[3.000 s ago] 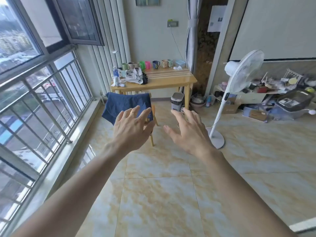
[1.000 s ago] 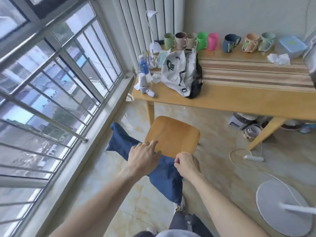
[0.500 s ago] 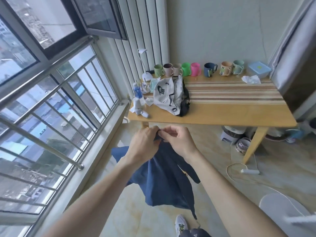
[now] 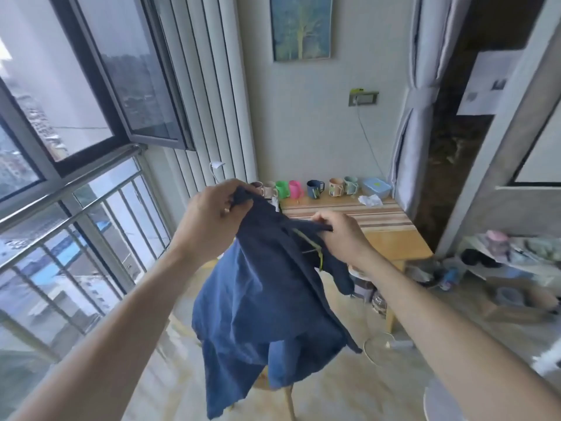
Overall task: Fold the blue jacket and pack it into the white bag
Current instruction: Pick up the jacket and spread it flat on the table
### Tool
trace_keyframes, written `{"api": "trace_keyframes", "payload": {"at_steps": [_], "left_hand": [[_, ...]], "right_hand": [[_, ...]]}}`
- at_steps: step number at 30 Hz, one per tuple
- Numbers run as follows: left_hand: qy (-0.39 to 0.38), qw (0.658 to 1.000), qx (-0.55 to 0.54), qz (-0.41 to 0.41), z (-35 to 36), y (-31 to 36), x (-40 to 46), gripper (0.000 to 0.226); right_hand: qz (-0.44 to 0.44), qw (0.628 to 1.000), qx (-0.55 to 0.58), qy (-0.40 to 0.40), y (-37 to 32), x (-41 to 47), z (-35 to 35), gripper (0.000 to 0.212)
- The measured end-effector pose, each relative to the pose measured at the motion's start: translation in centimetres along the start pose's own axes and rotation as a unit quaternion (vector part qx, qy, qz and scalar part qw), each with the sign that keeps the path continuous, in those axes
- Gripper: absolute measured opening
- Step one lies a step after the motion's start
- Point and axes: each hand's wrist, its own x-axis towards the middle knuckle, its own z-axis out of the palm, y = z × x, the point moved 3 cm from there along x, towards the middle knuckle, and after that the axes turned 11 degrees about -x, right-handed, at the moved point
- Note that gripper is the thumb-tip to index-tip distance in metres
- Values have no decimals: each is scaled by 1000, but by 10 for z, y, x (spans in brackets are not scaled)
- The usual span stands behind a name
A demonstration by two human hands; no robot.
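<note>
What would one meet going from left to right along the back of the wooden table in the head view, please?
Green mug → pink mug → dark blue mug → beige mug → pale green mug → light blue lidded box. The mugs further left are partly hidden behind the blue jacket.

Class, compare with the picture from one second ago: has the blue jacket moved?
Yes. The blue jacket has gone up: then it hung over the chair seat below the table top; now both hands hold its top level with the table.
</note>
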Motion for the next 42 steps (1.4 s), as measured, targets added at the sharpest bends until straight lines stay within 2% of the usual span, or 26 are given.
{"api": "trace_keyframes", "payload": {"at_steps": [3, 6, 10, 13, 15, 17, 21, 24, 26, 30, 33, 35, 37, 40, 42], "left_hand": [[5, 997, 63, 34, 4, 19, 1, 38], [-23, 986, 148, 78, 24, 39, 8, 50], [8, 986, 139, 92, 70, 69, 35, 40], [0, 988, 129, 89, 128, 97, 61, 58], [-28, 986, 149, 70, 167, 107, 79, 61], [-44, 987, 152, 24, 201, 112, 90, 59], [-59, 992, 32, -108, 272, 134, 86, 74], [1, 996, 64, -66, 324, 146, 86, 88], [-19, 990, 127, -53, 355, 133, 90, 82], [-128, 944, 238, -187, 380, 67, 96, 36], [-139, 920, 276, -242, 359, 27, 109, 31], [-125, 920, 263, -262, 337, 11, 130, 20], [-80, 941, 178, -276, 316, 7, 157, 19], [-32, 958, -55, -280, 299, 29, 199, 24], [-31, 958, -128, -255, 296, 55, 224, 29]], "right_hand": [[17, 991, 58, 121, 2, 18, -66, 20], [-28, 976, 29, 215, -9, 35, -126, 19], [-112, 947, 0, 301, -21, 51, -198, 19], [-166, 935, -31, 313, -17, 63, -237, 25], [-187, 929, -68, 312, -4, 69, -258, 27], [-188, 926, -78, 319, 15, 76, -278, 26], [-156, 926, -92, 330, 54, 90, -308, 20], [-144, 919, -137, 341, 76, 95, -317, 21], [-122, 911, -152, 362, 96, 99, -329, 30], [-54, 889, -190, 413, 153, 103, -368, 36], [31, 869, -239, 433, 205, 101, -397, 27], [96, 859, -262, 430, 238, 103, -412, 27], [154, 856, -283, 405, 262, 105, -419, 28], [234, 869, -310, 307, 282, 109, -412, 37], [249, 869, -367, 219, 279, 112, -401, 49]]}}
